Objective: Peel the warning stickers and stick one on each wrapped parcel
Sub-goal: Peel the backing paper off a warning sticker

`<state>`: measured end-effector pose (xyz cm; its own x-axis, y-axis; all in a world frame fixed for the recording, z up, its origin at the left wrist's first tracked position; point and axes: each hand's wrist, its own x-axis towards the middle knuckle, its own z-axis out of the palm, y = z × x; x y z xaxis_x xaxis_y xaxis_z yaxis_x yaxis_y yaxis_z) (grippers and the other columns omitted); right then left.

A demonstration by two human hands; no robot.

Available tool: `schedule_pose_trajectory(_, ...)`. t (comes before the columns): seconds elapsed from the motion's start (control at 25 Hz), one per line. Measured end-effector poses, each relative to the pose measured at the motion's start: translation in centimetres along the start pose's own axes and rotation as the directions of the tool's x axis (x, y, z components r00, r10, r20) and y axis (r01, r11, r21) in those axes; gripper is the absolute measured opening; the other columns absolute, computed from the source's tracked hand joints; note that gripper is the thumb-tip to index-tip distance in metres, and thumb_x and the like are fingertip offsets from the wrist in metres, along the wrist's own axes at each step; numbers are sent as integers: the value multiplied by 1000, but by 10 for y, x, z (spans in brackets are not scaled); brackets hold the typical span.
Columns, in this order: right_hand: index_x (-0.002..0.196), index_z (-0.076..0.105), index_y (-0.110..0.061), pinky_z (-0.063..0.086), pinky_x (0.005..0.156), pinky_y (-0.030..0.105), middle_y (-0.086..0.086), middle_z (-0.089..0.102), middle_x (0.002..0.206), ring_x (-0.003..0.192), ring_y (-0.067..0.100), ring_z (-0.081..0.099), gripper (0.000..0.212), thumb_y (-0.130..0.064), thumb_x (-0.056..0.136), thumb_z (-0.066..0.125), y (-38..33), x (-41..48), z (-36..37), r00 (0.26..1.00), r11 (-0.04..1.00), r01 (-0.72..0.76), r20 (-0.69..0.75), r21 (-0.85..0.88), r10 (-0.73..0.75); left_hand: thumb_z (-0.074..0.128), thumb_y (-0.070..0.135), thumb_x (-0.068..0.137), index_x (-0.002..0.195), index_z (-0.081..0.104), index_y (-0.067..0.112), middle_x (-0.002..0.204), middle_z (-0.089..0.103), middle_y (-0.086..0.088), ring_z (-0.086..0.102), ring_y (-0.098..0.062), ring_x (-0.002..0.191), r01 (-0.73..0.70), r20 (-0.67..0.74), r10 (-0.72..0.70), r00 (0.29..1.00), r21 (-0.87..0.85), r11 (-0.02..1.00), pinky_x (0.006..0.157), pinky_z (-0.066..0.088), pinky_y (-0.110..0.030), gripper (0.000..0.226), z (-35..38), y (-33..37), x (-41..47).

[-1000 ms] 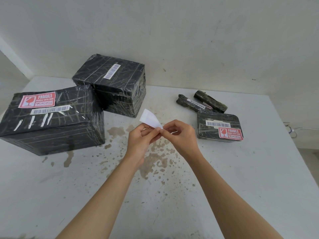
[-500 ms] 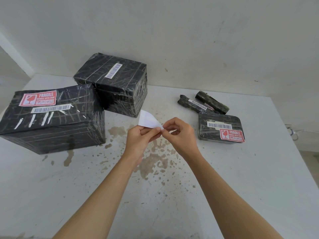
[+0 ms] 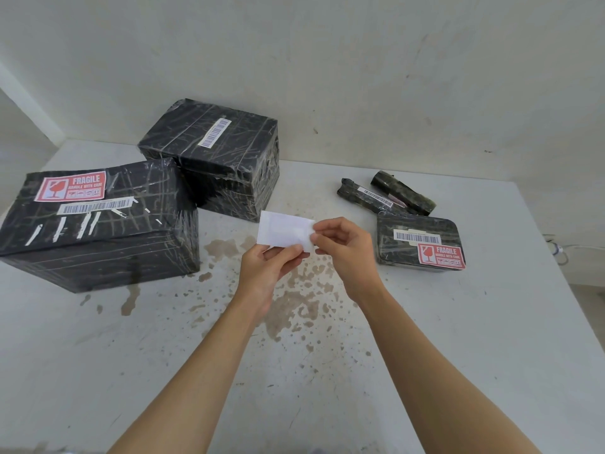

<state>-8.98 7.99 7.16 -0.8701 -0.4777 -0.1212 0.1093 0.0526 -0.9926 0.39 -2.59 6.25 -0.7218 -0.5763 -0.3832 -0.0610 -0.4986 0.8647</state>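
Warning sticker (image 3: 283, 231), white backing up: held above mid-surface, now turned broadside where an angled sliver showed before; peel judged just starting. Left hand (image 3: 262, 276) grip pinches its lower edge; right hand (image 3: 347, 253) grip pinches its 3 o'clock corner. No warning label seen: cube parcel (image 3: 216, 152) at 11 o'clock, slim parcels (image 3: 370, 198) at 2. Labelled: large parcel (image 3: 98, 231) at 9, flat parcel (image 3: 415, 237) at 3. Surface (image 3: 458, 339) open toward 6; wall bounds 12.

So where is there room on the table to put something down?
Most room: the bare table in front, beside both forearms. Also the gap between the tall parcel and the rolled parcels. Crowded: left parcel against the tall one, rolls against the flat parcel.
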Motion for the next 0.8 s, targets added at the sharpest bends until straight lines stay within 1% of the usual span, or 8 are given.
schedule_pose_trajectory(0.08, 86, 65, -9, 53, 67, 28, 3, 63, 76, 72, 14, 59, 13, 4, 82, 65, -1, 2, -2, 1000, 1000, 6, -28, -26, -7, 74, 19, 78, 128, 55, 13, 114, 68, -5, 67, -18, 101, -3, -34, 4, 999, 15, 1000, 85, 54, -28, 54, -5, -1, 1)
schedule_pose_trajectory(0.16, 86, 63, -13, 51, 69, 30, -1, 62, 78, 72, 12, 57, 16, 2, 82, 63, 1, 4, -4, 999, 985, 45, -17, -169, -48, 71, 34, 80, 137, 45, 28, 129, 55, 9, 54, -6, 114, -101, -98, 127, 987, 236, 967, 93, 45, -27, 62, -12, 3, 4)
schedule_pose_trajectory(0.28, 88, 64, -15, 48, 69, 20, -7, 62, 80, 74, 5, 56, 16, -1, 83, 62, 0, 5, -4, 991, 932, 129, 84, -339, -106, 65, 36, 86, 126, 54, 33, 127, 51, 18, 37, -4, 121, -390, 96, 451, 888, 679, 622, 101, 35, -28, 41, -18, 6, 13)
schedule_pose_trajectory(0.36, 87, 65, -16, 48, 70, 21, -9, 63, 80, 75, 4, 56, 16, -1, 84, 61, -2, 5, -2, 986, 924, 160, 98, -347, -134, 68, 34, 83, 106, 67, 31, 111, 58, 18, 41, -12, 112, -460, 211, 525, 825, 790, 405, 97, 39, -41, 22, -15, 8, 19)
schedule_pose_trajectory(0.44, 87, 65, -15, 48, 70, 21, -9, 63, 79, 75, 4, 56, 16, 0, 84, 61, -3, 5, -2, 984, 921, 177, 95, -346, -154, 71, 28, 81, 93, 71, 26, 99, 62, 15, 45, -15, 100, -456, 247, 530, 811, 834, 310, 87, 41, -38, 12, -9, 12, 20)
schedule_pose_trajectory(0.56, 88, 65, -14, 47, 68, 19, -8, 64, 79, 74, 3, 57, 16, 1, 84, 60, -4, 6, -2, 980, 921, 198, 95, -335, -176, 69, 22, 83, 87, 70, 22, 88, 64, 14, 47, -12, 82, -438, 243, 457, 855, 812, 387, 68, 35, -14, 4, -3, 17, 17)
schedule_pose_trajectory(0.68, 85, 66, -15, 46, 68, 20, -6, 66, 78, 73, 4, 58, 16, 0, 83, 61, -6, 6, -4, 978, 925, 205, 92, -319, -186, 65, 20, 86, 84, 70, 21, 82, 65, 16, 46, -7, 70, -400, 217, 358, 908, 699, 593, 62, 36, -9, 5, 0, 22, 15)
schedule_pose_trajectory(0.8, 84, 71, -18, 48, 69, 23, -11, 69, 80, 77, 7, 61, 12, -7, 83, 65, -6, 4, -3, 978, 920, 208, 99, -332, -185, 62, 21, 88, 85, 71, 20, 83, 63, 15, 46, -4, 72, -384, 224, 319, 921, 659, 647, 64, 35, -9, 9, 1, 25, 11)
